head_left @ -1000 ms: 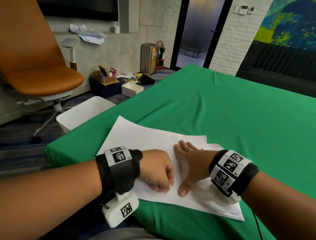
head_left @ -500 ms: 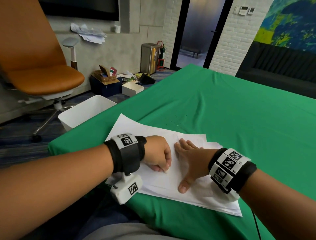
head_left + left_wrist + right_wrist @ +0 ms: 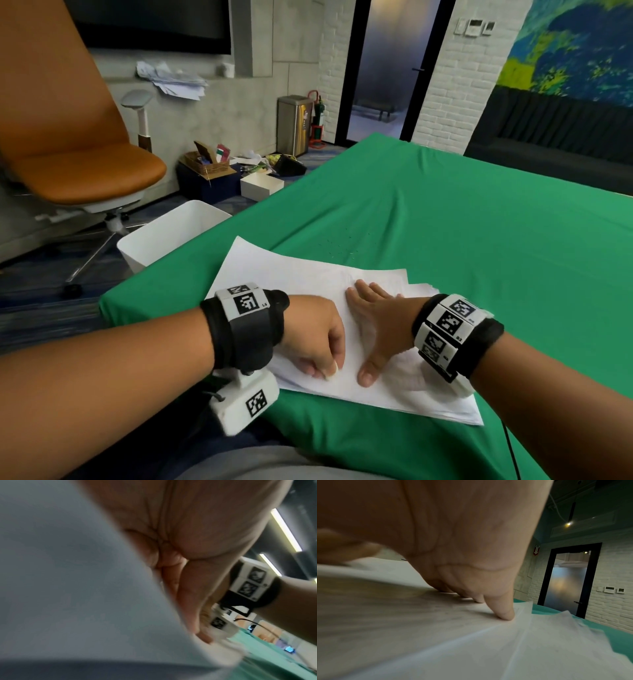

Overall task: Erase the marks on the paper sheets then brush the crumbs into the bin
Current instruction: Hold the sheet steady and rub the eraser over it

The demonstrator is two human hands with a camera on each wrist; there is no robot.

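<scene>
Eraser (image 3: 334,371) mostly hidden in left hand (image 3: 317,337); left wrist view blurred.

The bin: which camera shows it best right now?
The head view. The white bin stands on the floor past the table's left edge, open top visible, beyond the paper sheets. The left wrist view is filled by the left hand and blurred paper; the right wrist view shows right hand, paper and doorway. Neither shows the bin.

Open green tablecloth (image 3: 462,246) beyond paper sheets (image 3: 274,270); bin (image 3: 161,236) off its left edge.
</scene>
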